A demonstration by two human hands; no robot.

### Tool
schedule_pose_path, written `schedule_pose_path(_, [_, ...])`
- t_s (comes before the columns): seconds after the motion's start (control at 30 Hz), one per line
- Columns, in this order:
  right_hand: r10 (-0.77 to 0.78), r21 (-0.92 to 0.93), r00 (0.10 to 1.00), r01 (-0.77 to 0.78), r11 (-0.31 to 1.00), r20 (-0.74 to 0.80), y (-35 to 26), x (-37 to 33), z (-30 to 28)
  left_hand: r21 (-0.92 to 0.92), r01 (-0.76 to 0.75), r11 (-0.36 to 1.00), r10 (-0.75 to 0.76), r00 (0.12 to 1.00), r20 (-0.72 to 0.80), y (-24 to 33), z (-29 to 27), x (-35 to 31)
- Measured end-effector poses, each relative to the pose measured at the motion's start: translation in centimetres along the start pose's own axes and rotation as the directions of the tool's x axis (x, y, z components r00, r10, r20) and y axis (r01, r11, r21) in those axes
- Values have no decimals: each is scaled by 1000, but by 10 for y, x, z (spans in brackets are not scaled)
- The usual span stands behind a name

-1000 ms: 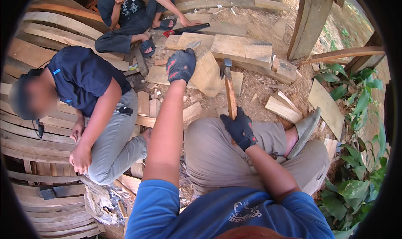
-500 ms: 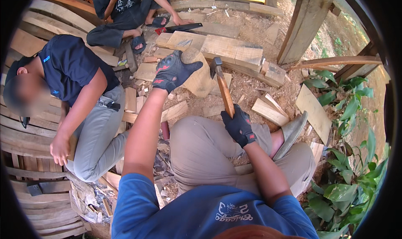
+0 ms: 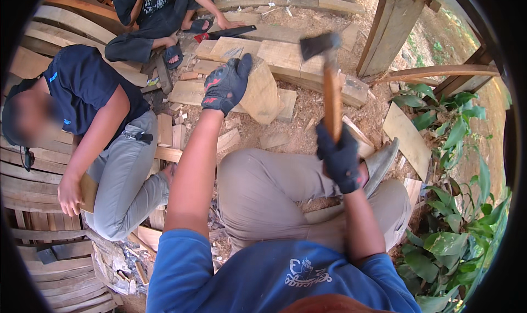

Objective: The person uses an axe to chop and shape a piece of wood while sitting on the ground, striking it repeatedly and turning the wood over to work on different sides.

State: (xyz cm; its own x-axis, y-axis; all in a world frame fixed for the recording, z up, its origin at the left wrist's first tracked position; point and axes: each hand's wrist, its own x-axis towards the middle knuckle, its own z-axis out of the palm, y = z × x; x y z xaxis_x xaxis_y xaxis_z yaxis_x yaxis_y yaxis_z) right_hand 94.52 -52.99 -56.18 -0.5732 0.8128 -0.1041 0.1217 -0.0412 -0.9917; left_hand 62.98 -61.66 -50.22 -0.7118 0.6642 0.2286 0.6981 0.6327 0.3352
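Gripping a wooden-handled tool (image 3: 332, 93), the right hand (image 3: 340, 158) has lifted it higher, clear of the wood block (image 3: 261, 96); whether the left hand (image 3: 226, 86) at the block's left edge clasps it is unclear.

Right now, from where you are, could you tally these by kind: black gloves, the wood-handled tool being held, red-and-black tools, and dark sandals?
Black gloves: 2
Held wood-handled tool: 1
Red-and-black tool: 1
Dark sandals: 2
Total: 6
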Motion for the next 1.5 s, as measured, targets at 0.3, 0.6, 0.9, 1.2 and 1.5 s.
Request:
schedule_pose_path(0.3, [-124, -17, 970, 123, 992, -211, 12, 6, 34, 76, 57, 995, -48, 992, -113, 8, 9, 7])
schedule_pose_path(0.6, [305, -260, 931, -250, 933, 201, 10, 5, 30, 94, 41, 995, -37, 998, -47, 24, 0, -5])
schedule_pose_path(0.9, [-202, 42, 949, 218, 975, -244, -104, -11, -14, 60, 64, 996, -56, 992, -114, 27, 4, -6])
schedule_pose_path(1.2, [57, -655, 994, 17, 755, 92, 63, -8, 53, 86, 78, 993, -61, 981, -186, 26, 14, 0])
schedule_pose_path(1.5, [385, -370, 913, -314, 874, 134, 2, -4, 23, 79, 38, 996, -22, 980, -198, 24, 23, -6])
